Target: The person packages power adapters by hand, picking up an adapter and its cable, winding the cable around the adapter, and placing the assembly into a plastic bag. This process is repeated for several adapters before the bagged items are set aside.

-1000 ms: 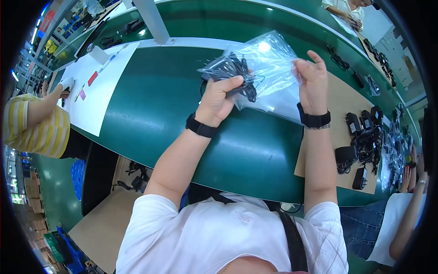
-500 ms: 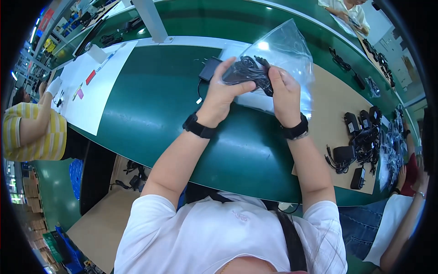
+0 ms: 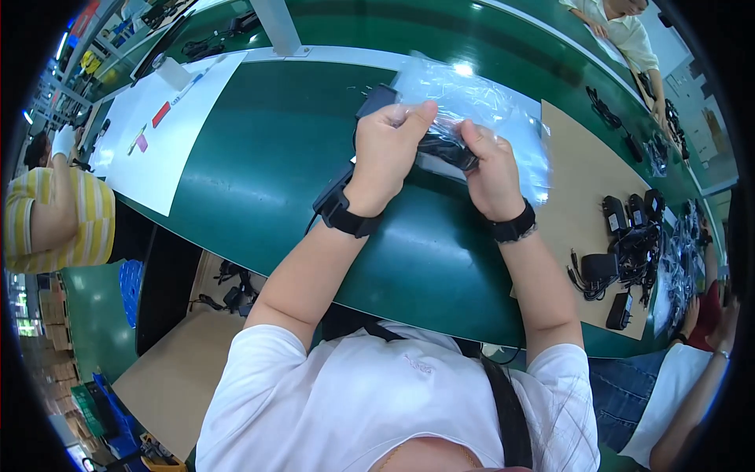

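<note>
We list: one black cable bundle (image 3: 450,151) in a clear plastic bag (image 3: 480,94), lying between our left hand (image 3: 389,149) and right hand (image 3: 491,169); fingers of both gripping it; long axis slanting down rightward; neither hand nearer.

Free passage: bare green tabletop (image 3: 252,157) lies open between the white sheet (image 3: 161,185) and the left hand (image 3: 389,153); a second strip runs on the near side of both hands. Obstructions: clear plastic bag (image 3: 456,86) and contents bridge the gap to the right hand (image 3: 493,173); black adapter (image 3: 377,100) just beyond the left hand, dark adapter (image 3: 333,187) beside its wrist. Grey post (image 3: 275,27) stands at the far edge. Adapter heap (image 3: 629,245) crowds the right part of the brown board (image 3: 560,204).
</note>
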A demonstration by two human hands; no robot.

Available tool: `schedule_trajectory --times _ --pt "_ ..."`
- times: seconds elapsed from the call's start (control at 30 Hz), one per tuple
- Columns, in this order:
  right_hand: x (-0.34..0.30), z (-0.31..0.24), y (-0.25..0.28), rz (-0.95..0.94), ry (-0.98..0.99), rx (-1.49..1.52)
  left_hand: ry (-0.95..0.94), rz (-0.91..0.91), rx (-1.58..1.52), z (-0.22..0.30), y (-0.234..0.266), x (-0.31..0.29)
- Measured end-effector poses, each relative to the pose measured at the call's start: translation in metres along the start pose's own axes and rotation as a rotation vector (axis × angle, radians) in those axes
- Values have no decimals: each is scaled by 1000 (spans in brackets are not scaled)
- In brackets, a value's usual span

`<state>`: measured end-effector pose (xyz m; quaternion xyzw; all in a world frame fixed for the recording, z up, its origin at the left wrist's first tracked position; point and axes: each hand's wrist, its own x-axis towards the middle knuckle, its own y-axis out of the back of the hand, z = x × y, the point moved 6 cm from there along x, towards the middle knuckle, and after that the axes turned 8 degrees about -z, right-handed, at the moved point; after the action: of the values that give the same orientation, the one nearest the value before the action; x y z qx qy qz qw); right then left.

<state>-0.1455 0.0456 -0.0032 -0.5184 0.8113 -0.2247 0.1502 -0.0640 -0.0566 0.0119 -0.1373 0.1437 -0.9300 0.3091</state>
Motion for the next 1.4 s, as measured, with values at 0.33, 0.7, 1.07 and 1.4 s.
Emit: schedule_trajectory --times 0.33,0.7,1.07,1.4 --pt "-2 -4 3 -135 243 -407 176 -54 -4 -5 14 9" --pt "3 -14 2 145 138 -176 -317 9 251 3 10 8" --pt "-5 -41 -5 -12 51 -616 -51 -83 310 -7 14 15" --pt "128 -149 110 89 69 -1157 -354 110 1200 17 57 37"
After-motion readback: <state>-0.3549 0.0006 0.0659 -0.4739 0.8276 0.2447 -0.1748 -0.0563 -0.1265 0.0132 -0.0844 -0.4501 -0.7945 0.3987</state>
